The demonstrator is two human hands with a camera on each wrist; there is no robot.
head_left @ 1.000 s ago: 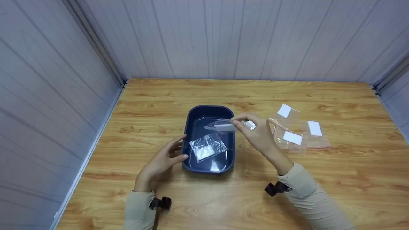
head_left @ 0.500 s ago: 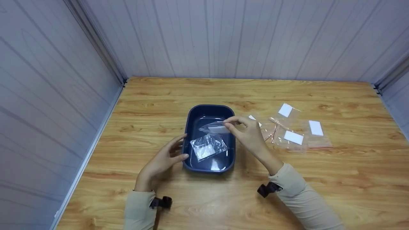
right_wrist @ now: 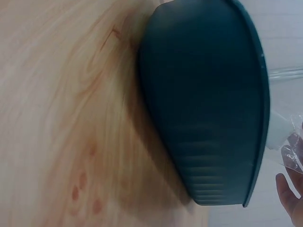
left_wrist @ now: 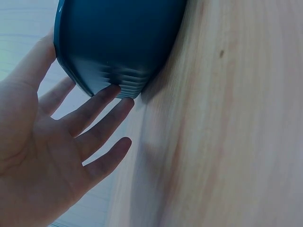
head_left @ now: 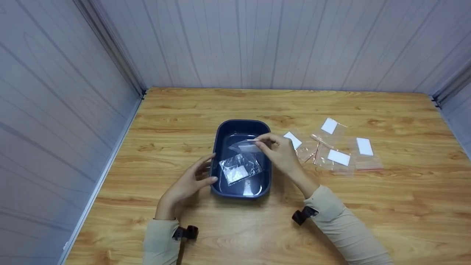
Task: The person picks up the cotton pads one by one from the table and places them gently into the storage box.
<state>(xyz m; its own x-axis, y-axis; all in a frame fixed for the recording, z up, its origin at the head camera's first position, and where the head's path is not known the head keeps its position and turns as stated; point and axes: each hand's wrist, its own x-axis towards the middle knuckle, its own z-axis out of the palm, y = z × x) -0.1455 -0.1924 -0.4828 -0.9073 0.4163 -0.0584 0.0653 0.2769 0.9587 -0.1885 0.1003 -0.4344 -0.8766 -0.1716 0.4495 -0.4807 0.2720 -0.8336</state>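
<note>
My right hand [head_left: 279, 152] pinches a clear zip-lock bag [head_left: 243, 146] by its edge, over the right side of a dark blue basin [head_left: 241, 195]. A pale piece shows faintly inside that bag, which also hangs beyond the rim in the right wrist view. On the basin's floor lies another clear bag [head_left: 254, 165] with a white rectangle [head_left: 237, 173] in it. My left hand [head_left: 186, 186] touches the basin's left side. Its fingers [left_wrist: 97, 109] are spread and nearly straight along the outer wall [left_wrist: 118, 38] in the left wrist view.
Several clear bags with white rectangles lie right of the basin, among them a near-centre bag [head_left: 338, 157], a far bag [head_left: 329, 126] and a rightmost bag [head_left: 364, 146]. Pale panel walls [head_left: 257, 44] border the wooden table [head_left: 176, 110] behind and at the left.
My right hand has moved left with the bag, farther over the basin. A bag on the table beside it has come into fuller view. The left hand and basin have stayed put.
</note>
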